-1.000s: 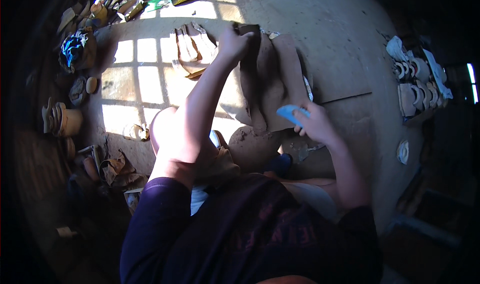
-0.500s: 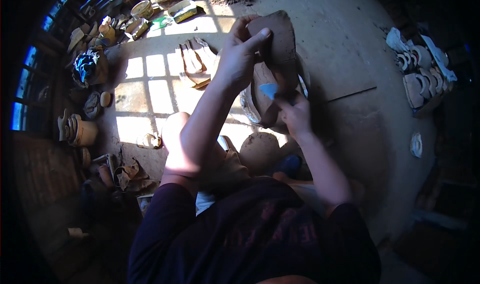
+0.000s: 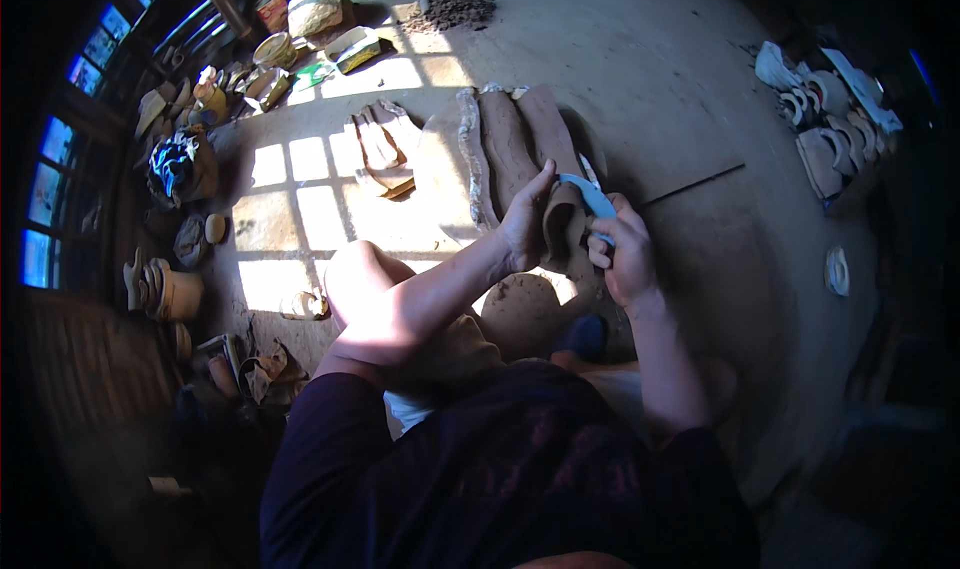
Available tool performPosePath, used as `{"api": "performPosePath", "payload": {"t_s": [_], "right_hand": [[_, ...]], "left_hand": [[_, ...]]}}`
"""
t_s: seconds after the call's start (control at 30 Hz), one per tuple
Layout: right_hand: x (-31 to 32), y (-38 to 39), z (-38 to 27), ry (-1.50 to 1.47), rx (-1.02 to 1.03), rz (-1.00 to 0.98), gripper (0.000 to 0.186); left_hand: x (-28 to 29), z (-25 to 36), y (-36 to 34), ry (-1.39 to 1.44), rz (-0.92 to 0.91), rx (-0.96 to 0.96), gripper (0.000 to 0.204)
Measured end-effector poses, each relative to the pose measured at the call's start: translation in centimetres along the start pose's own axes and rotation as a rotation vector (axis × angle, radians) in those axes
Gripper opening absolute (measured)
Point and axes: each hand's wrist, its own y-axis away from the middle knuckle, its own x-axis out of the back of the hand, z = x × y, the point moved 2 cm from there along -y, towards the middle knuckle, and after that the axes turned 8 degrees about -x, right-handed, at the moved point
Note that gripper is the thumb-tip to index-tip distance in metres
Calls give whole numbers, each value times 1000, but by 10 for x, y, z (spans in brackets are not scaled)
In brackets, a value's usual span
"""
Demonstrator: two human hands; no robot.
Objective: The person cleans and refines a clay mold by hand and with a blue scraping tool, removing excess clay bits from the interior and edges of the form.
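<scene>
A small brown clay piece (image 3: 563,231), curved like a short upright tube or hollow shell, stands between the person's two hands just above the raised knee, over the earthen floor. Its surface looks smooth and damp, matte in the shade, with a dark hollow on the side facing the camera. The left hand (image 3: 525,227) cups its left flank, thumb pointing up along the edge, fingers wrapped behind. The right hand (image 3: 625,259) is curled around a flat light-blue scraper (image 3: 590,197), a thin flexible strip whose tip lies against the top of the clay piece.

Just behind the hands lie long brown clay slabs (image 3: 520,149), rounded like roof tiles and set side by side, one with a pale, ragged edge. To their left, in sunlight, lies a smaller stack of tan clay shapes (image 3: 382,154). A mound of dark loose earth (image 3: 452,9) sits farther back. The floor (image 3: 680,89) is packed, dusty and pale brown, crossed by window-pane patches of light. At the far right are pale moulded pieces (image 3: 830,119); at the left, pots and clutter (image 3: 180,169) line the wall.
</scene>
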Motion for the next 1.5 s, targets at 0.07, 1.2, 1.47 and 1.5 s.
{"api": "performPosePath", "payload": {"t_s": [0.07,1.2,1.47,1.5], "right_hand": [[13,3,-7,-22,52,73,11],[258,25,-32,160,186,618,42],[59,-140,-32,355,97,233,59],[26,-154,-30,467,87,152,57]], "left_hand": [[-4,-2,-1,25,-35,5,83],[262,17,-62,-1597,645,-810,50],[187,56,-59,-1342,862,-896,67],[196,74,-59,-1294,892,-855,78]]}}
